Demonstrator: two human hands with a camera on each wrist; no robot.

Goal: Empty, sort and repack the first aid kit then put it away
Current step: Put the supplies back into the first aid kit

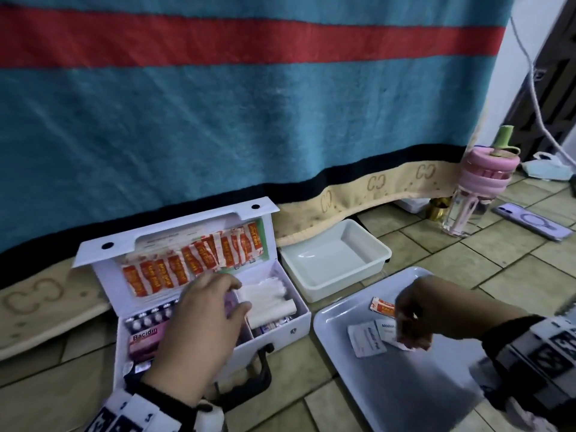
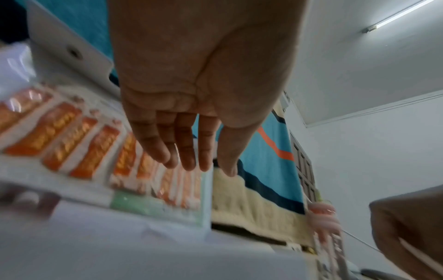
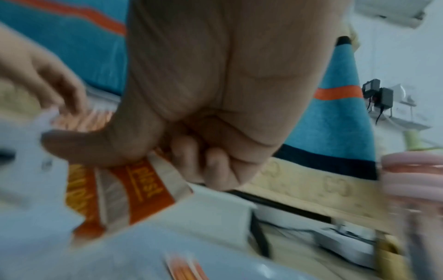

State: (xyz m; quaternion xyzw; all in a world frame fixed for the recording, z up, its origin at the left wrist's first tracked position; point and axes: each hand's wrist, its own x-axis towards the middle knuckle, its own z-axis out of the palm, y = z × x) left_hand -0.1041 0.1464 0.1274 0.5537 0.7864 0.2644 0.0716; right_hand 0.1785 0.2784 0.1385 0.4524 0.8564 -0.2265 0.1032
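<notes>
The white first aid kit stands open on the tiled floor, its lid leaning back against a blanket. A row of orange plaster strips fills the lid pocket. Inside lie blister packs, a pink Bacidin box and white gauze rolls. My left hand hovers over the kit below the strips, fingers straight, holding nothing. My right hand is over the grey tray, thumb pinching orange plasters against curled fingers. White alcohol pad sachets lie on the tray.
An empty white tub sits behind the tray, right of the kit. A pink water bottle and a phone stand on the tiles at the far right. The blue and red blanket hangs behind everything.
</notes>
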